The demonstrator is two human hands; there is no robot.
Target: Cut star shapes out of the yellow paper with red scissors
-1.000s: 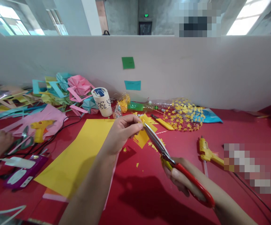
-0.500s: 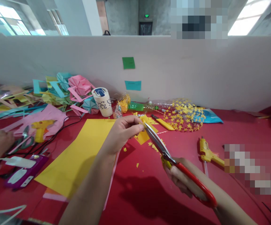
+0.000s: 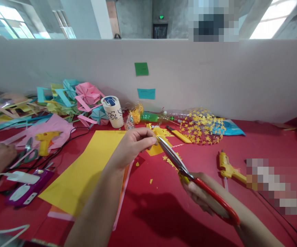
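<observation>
My left hand [image 3: 139,144] pinches a small yellow paper piece [image 3: 157,134] between thumb and fingers; most of it is hidden behind the fingertips. In my right hand [image 3: 199,192] is a pair of scissors [image 3: 172,155] with red handles, its blade tips right at the pinched paper. Whether the blades touch the paper I cannot tell. Beyond my left hand lies a yellow paper sheet [image 3: 156,149], with small cut-out stars [image 3: 169,161] beside it. Yellow scraps [image 3: 151,181] are on the red table nearer to me. Large yellow paper [image 3: 86,171] lies under my left forearm.
At the back stand a patterned cup [image 3: 113,113], a green bottle [image 3: 155,117], a yellow utility knife [image 3: 180,135] and a bag of stars [image 3: 202,127]. Glue guns [image 3: 230,169] lie right and left. Folded paper [image 3: 86,94], a purple power strip [image 3: 31,188] and another person's hand [image 3: 0,157] are at left.
My hands hold nearly the same pose. The scissors' handles have shifted slightly to the right, with the tips still beside my left fingertips.
</observation>
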